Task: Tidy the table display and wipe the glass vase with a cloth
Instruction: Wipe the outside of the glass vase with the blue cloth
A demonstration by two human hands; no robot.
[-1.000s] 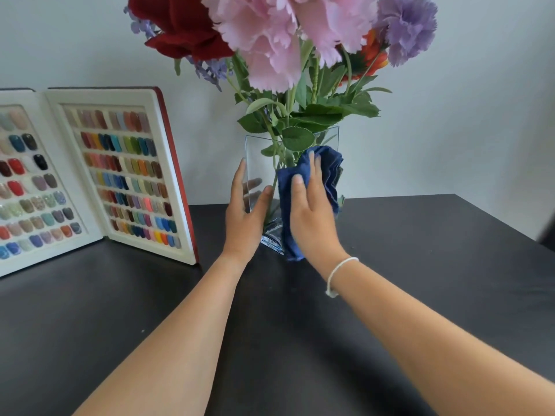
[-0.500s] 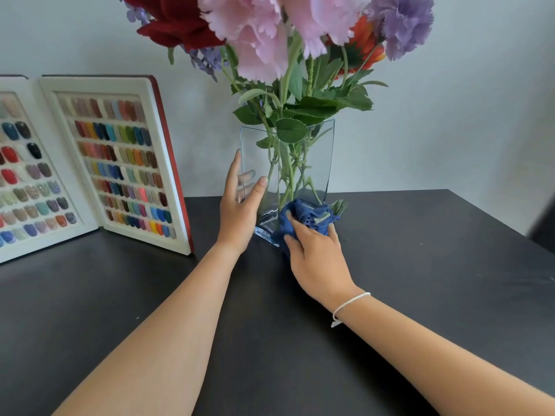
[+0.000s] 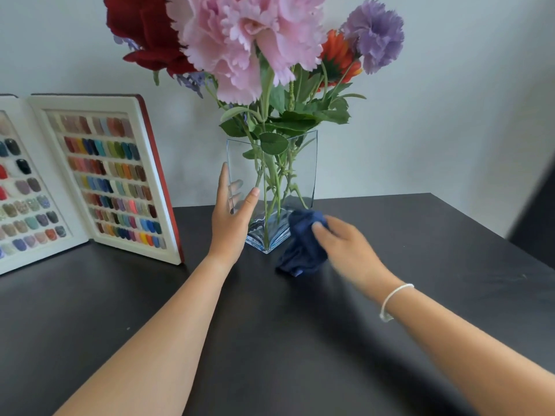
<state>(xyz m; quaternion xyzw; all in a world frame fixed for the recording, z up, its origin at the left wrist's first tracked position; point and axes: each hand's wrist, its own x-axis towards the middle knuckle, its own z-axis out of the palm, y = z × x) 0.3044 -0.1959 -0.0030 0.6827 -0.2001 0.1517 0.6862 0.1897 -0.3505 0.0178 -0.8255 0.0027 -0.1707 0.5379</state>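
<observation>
Left hand is spread flat vs the left face of the glass vase, fingers straight, thumb on the front-left pane, steadying rather than curled round it. Right hand is motion-blurred; fingertips seem to pinch the blue cloth, but exact grip can't be told w/ certainty. Cloth is bunched on the black table, just beside the vase's front-right bottom corner.

Vs half a sec ago: cloth was pressed to the vase base under the right hand; now it's off the glass, down on the tabletop, hand shifted right. Left hand unchanged. A sec ago the cloth was high on the front pane.

Vase stands upright near the table's back edge, holding flowers – pink, dark red, purple, orange. Nail colour swatch book stands open at left, well apart from the vase. White bracelet on right wrist.
</observation>
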